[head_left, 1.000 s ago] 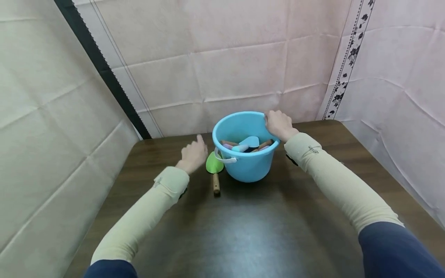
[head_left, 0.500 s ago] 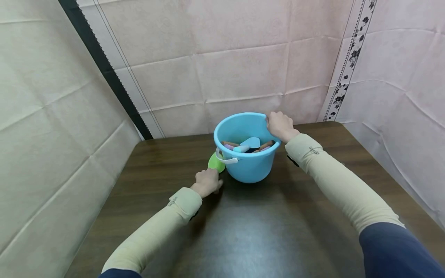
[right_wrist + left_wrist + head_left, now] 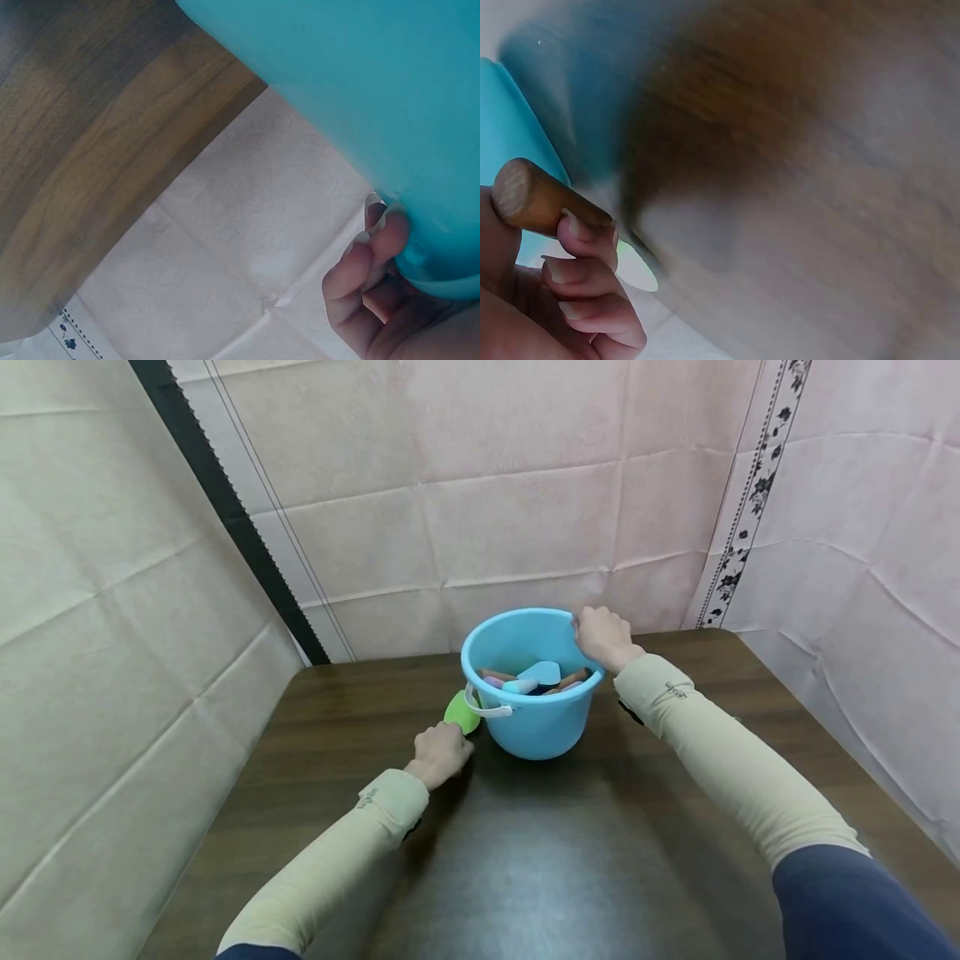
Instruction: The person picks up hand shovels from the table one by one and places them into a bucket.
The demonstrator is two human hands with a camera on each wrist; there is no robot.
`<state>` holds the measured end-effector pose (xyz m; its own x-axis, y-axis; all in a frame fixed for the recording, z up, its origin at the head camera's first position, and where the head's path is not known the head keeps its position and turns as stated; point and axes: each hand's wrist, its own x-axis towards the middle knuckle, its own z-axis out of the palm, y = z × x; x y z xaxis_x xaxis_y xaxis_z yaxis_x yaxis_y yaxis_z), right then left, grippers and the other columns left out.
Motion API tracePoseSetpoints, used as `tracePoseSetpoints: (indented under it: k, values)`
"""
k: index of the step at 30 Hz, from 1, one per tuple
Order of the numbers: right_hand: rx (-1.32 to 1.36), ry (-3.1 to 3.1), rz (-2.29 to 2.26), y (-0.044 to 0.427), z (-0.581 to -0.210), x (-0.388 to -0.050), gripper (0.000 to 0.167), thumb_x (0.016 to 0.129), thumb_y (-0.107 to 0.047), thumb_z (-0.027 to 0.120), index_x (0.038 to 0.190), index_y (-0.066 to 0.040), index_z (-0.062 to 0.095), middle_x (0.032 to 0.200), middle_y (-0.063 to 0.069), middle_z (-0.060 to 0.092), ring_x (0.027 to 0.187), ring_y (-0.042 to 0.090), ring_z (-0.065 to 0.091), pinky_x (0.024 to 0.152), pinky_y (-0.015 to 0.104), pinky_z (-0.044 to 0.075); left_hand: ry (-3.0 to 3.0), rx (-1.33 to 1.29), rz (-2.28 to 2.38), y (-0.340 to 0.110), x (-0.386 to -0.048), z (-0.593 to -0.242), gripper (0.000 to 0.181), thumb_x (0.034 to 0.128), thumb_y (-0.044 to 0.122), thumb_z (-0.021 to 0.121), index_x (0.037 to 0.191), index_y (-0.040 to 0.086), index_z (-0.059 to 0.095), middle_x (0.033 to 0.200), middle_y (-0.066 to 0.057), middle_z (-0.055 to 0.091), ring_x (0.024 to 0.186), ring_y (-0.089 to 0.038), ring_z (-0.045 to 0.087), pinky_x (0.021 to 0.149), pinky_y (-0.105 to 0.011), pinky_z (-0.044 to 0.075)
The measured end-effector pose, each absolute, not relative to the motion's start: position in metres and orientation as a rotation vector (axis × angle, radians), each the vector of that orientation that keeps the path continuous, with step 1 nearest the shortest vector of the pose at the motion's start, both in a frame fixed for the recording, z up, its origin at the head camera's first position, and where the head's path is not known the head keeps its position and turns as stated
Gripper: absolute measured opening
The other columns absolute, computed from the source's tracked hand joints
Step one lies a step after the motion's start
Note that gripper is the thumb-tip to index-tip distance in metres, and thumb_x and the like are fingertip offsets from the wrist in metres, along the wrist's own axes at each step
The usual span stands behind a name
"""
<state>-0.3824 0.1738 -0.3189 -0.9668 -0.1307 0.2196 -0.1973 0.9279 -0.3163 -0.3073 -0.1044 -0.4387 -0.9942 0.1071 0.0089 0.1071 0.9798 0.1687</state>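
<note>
My left hand [image 3: 440, 755] grips the wooden handle [image 3: 551, 199] of a trowel with a green blade [image 3: 462, 713]. In the head view the hand covers that handle; in the left wrist view the fingers curl round it, with its end sticking out. The blade lies beside a light blue bucket [image 3: 536, 731], left of its white carry handle [image 3: 489, 712]. My right hand [image 3: 606, 638] holds the bucket's rim on the right, fingers bent against the outer wall in the right wrist view. Inside the bucket lie a light blue scoop-like piece [image 3: 543, 672] and several brown and purple pieces, partly hidden.
The bucket stands upright near the back of a dark wooden table [image 3: 525, 860]. Pale cloth walls [image 3: 517, 510] rise behind the table and along both sides. Bare tabletop stretches in front of the bucket.
My left hand has come from beside the green blade toward me and taken hold of the trowel's handle. Since then it has shifted slightly left with the trowel. My right hand stays on the rim.
</note>
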Motion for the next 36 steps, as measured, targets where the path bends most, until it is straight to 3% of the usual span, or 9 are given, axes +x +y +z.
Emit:
tracePoseSetpoints:
  k: [9, 14, 24, 36]
  values:
    - [0.234, -2.892, 0.488, 0.173, -0.319, -0.383, 0.027, 0.102, -0.018, 0.040, 0.083, -0.006, 0.054, 0.068, 0.008, 0.040, 0.068, 0.028, 0.052, 0.062, 0.040, 0.041, 3.122, 0.153, 0.276, -0.115, -0.310, -0.425, 0.041, 0.0911, 0.026, 0.055, 0.053, 0.012, 0.056, 0.052, -0.004, 0.054, 0.049, -0.019, 0.053, 0.045, -0.030, 0.038]
    - [0.238, -2.894, 0.477, 0.173, -0.320, -0.384, 0.027, 0.102, -0.018, 0.040, 0.084, -0.006, 0.054, 0.068, 0.008, 0.043, 0.069, 0.028, 0.053, 0.063, 0.041, 0.042, 3.150, 0.143, 0.256, -0.118, -0.312, -0.421, 0.040, 0.0888, 0.025, 0.055, 0.051, 0.012, 0.052, 0.052, -0.004, 0.051, 0.050, -0.021, 0.053, 0.045, -0.031, 0.038]
    - [0.239, -2.894, 0.466, 0.174, -0.319, -0.384, 0.027, 0.102, -0.019, 0.038, 0.091, -0.004, 0.057, 0.070, 0.010, 0.046, 0.069, 0.028, 0.054, 0.062, 0.040, 0.042, 3.160, 0.165, 0.270, -0.121, -0.314, -0.410, 0.040, 0.0898, 0.025, 0.055, 0.052, 0.012, 0.054, 0.052, -0.003, 0.050, 0.049, -0.020, 0.052, 0.044, -0.030, 0.037]
    - [0.233, -2.912, 0.490, 0.174, -0.318, -0.383, 0.025, 0.102, -0.020, 0.041, 0.103, -0.003, 0.060, 0.076, 0.013, 0.052, 0.075, 0.031, 0.057, 0.066, 0.042, 0.045, 3.205, 0.159, 0.224, -0.123, -0.317, -0.404, 0.036, 0.0845, 0.023, 0.054, 0.051, 0.012, 0.051, 0.053, -0.004, 0.051, 0.052, -0.023, 0.053, 0.045, -0.035, 0.038]
